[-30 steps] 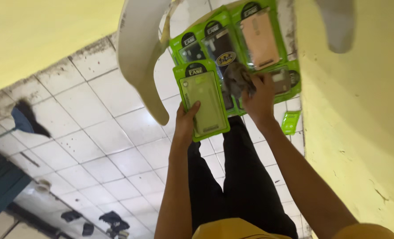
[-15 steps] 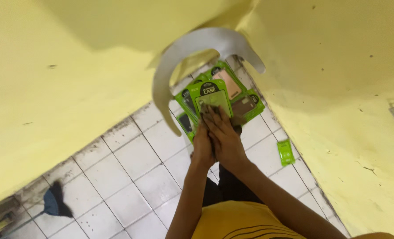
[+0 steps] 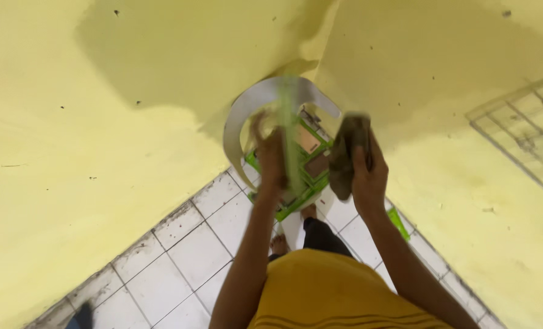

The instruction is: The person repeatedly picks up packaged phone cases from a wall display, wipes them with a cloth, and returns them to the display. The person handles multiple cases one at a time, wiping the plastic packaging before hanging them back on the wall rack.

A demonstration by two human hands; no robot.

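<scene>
Left hand (image 3: 270,159) closed on a green package (image 3: 291,137), held edge-on to the camera and motion-blurred, so its contents can't be read. Right hand (image 3: 364,173) closed around a dark crumpled cloth (image 3: 346,157), at 3 o'clock from the package, close but apart. Both hands raised in front of the chest, forearms running down to 6 o'clock.

Below the hands: stack of green blister packs (image 3: 308,159) lying on a white plastic chair (image 3: 256,106); its curved backrest arcs round the stack from 9 to 1 o'clock. Two packs show brownish inserts.

Another green pack (image 3: 397,222) lies on the white tiled floor (image 3: 186,244), at 5 o'clock from the right hand, next to the yellow wall (image 3: 70,152).

Bare feet and dark trousers at 6 o'clock of the chair, yellow shirt (image 3: 326,292) at bottom edge. Wire grille (image 3: 521,131) on the wall at 3 o'clock.
</scene>
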